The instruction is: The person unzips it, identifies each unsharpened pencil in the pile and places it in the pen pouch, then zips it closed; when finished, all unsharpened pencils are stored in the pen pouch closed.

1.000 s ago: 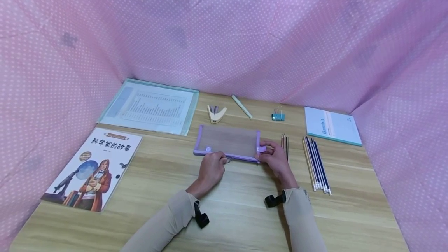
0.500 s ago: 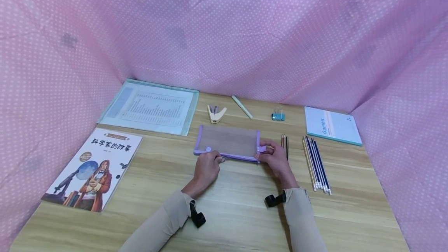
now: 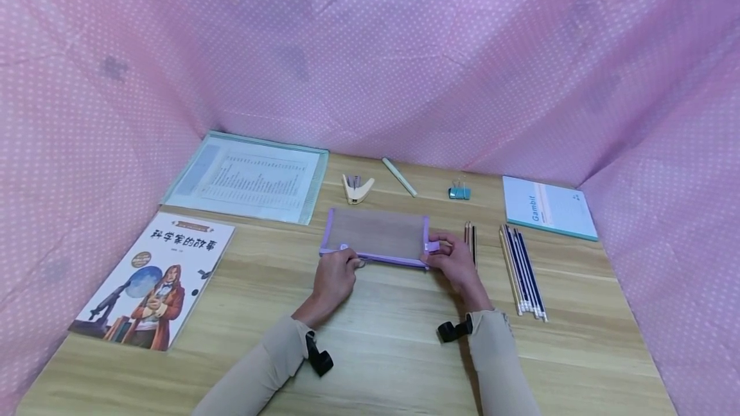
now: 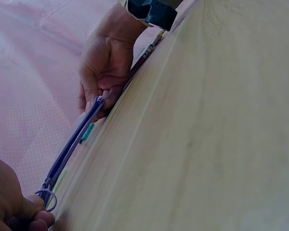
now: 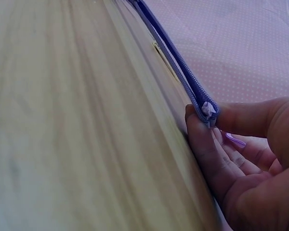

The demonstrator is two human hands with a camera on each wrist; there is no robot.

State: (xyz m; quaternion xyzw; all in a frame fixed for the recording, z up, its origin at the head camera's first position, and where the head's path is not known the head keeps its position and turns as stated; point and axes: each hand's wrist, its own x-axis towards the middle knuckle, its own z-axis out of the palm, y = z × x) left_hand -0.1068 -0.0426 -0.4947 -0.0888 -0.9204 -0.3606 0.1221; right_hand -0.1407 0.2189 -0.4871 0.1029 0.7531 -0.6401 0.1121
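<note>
A mesh zip pencil pouch [image 3: 381,231] with purple edging lies in the middle of the table, its zipper side toward me. My left hand [image 3: 335,278] pinches the zipper pull; the pull's ring [image 4: 49,199] shows beside the thumb in the left wrist view. From there to the right end the zipper [image 5: 176,55] is parted, its two toothed edges standing apart. My right hand [image 3: 455,263] pinches the pouch's right front corner between thumb and fingers, by the small purple tab [image 3: 431,246].
Pencils [image 3: 525,271] lie right of the right hand, with a few more [image 3: 471,236] partly behind it. Further back are a stapler [image 3: 357,190], a pale pen [image 3: 399,177], a teal binder clip [image 3: 459,192] and a notebook [image 3: 549,207]. A book [image 3: 153,281] and document folder [image 3: 248,175] lie left.
My left hand has slid leftward along the pouch's front edge with the zipper pull, and the parted stretch has lengthened. The right hand has stayed at the corner.
</note>
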